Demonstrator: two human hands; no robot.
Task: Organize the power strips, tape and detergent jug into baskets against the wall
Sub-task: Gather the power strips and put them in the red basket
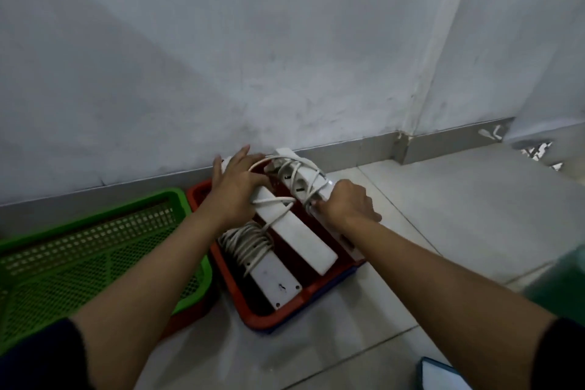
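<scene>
A red basket (269, 315) stands on the floor against the wall and holds three white power strips. One strip (275, 279) with its cord coiled lies at the left. A middle strip (300, 237) lies under my left hand (237, 187), which presses flat on its far end with fingers spread. My right hand (348, 203) grips the near end of the right strip (299, 179), which has its cord wound around it and rests tilted on the basket's right rim. No tape or detergent jug is in view.
A green perforated basket (79, 250) sits to the left, touching the red one. A grey skirting (357, 149) runs along the white wall. A blue-edged object (440, 374) shows at the bottom right, and something green (566, 282) at the right edge.
</scene>
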